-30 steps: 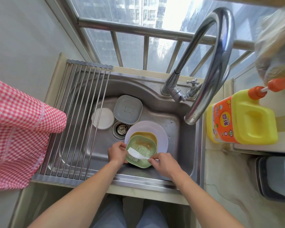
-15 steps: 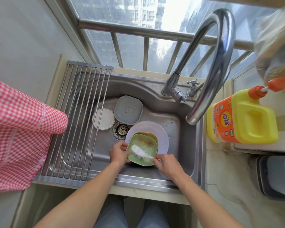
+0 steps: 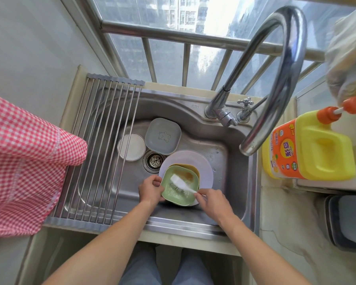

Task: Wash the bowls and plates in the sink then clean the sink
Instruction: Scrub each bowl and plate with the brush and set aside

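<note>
Two hands are working over one dish in the sink [image 3: 230, 161]: the left hand [image 3: 151, 190] is gripping the near-left rim of the green bowl [image 3: 173, 194], fingers curled around the edge, while the right hand [image 3: 211, 202] is pinching the handle of a white brush [image 3: 181, 183] whose bristles are lying inside the bowl. Just beyond the left hand's knuckles, the bowl is sitting tilted on a yellow bowl [image 3: 190, 168], and both are resting on a pale round plate [image 3: 201, 167]. An orange-brown smear is showing at the bowl's far side, past the brush head.

Doing this step well probably means keeping the left hand firm on the rim so the bowl is not skidding on the stack — and driving the bristles further away from the right hand, into that stain, working the corners rather than only the floor.

Further out from the left hand, past the drain [image 3: 153, 160], a grey square dish [image 3: 162, 136] and a small white plate [image 3: 131, 147] are waiting unwashed, as far as one can judge. Off to the right hand's side, a yellow detergent bottle [image 3: 312, 153] is standing on the counter [image 3: 286, 223].
</note>
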`<state>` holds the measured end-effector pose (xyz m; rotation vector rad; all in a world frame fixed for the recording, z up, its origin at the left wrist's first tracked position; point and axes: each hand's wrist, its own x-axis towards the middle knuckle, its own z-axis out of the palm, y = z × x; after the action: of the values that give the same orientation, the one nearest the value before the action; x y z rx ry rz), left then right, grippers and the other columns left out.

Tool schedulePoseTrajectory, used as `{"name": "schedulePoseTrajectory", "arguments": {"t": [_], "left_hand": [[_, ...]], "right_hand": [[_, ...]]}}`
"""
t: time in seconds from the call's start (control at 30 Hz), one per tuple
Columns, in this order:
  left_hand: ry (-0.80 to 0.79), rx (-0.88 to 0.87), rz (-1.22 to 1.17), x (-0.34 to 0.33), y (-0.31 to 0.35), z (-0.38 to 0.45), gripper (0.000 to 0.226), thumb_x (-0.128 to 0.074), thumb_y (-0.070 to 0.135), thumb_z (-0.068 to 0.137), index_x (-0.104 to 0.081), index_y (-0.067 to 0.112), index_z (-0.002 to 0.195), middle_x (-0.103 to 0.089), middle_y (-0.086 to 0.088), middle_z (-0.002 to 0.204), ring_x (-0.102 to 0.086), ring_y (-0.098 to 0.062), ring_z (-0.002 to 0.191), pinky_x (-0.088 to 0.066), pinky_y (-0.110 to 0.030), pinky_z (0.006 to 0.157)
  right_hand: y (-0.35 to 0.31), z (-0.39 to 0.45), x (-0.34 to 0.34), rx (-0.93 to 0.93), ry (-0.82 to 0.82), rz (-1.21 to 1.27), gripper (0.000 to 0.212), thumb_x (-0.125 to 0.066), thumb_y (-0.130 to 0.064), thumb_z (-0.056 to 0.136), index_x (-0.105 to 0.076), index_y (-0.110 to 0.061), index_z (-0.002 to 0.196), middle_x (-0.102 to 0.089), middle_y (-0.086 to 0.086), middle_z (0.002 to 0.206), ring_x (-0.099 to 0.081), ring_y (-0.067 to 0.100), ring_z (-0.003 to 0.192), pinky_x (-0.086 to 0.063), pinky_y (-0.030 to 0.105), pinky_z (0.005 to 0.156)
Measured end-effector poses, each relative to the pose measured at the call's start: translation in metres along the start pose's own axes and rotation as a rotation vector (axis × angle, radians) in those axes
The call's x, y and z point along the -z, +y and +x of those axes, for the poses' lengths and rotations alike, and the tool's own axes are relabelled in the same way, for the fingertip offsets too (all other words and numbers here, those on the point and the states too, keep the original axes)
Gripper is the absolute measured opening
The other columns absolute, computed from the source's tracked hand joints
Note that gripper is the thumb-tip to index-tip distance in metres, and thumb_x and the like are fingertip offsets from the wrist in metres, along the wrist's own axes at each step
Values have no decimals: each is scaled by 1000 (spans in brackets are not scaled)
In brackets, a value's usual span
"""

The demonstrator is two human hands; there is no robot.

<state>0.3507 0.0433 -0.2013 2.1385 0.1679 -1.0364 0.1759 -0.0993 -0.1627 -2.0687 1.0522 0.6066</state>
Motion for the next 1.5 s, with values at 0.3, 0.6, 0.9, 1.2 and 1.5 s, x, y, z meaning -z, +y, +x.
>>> {"name": "schedulePoseTrajectory", "arguments": {"t": [0.3,0.6,0.9,1.2,1.5], "left_hand": [[-8,-6,-7,1,-1,1,22,-68,-10,77,-68,11,84,-63,-7,82,-65,-25,74,-60,-47,50],[7,-3,-29,0,-3,2,20,-67,-8,78,-68,11,84,-65,-11,85,-66,-28,72,-60,-48,48],[17,-4,-38,2,-1,-1,21,-63,-9,80,-68,10,87,-64,-9,86,-67,-28,76,-61,-48,51],[20,14,-50,4,2,-3,21,-66,-7,78,-69,12,85,-66,-11,87,-71,-34,82,-61,-47,52],[26,32,-66,3,2,-2,27,-61,-15,78,-70,7,91,-68,-13,88,-70,-28,74,-62,-44,54]], "right_hand": [[-1,4,-1,46,-31,-37,34,-49,-55,99,-72,-35,114,-75,1,102,-68,30,97,-55,38,79],[1,2,-1,45,4,-46,34,-49,-55,100,-71,-35,115,-75,4,103,-67,34,98,-56,41,80],[-5,0,0,55,19,-95,33,-43,-49,104,-69,-28,105,-72,7,95,-65,37,91,-52,41,77],[-16,-9,-2,51,-42,-75,32,-43,-46,98,-68,-24,102,-71,8,91,-64,36,86,-56,42,76],[-9,-6,3,50,-47,-76,32,-43,-46,98,-68,-27,107,-71,9,93,-64,37,87,-55,41,74]]}}
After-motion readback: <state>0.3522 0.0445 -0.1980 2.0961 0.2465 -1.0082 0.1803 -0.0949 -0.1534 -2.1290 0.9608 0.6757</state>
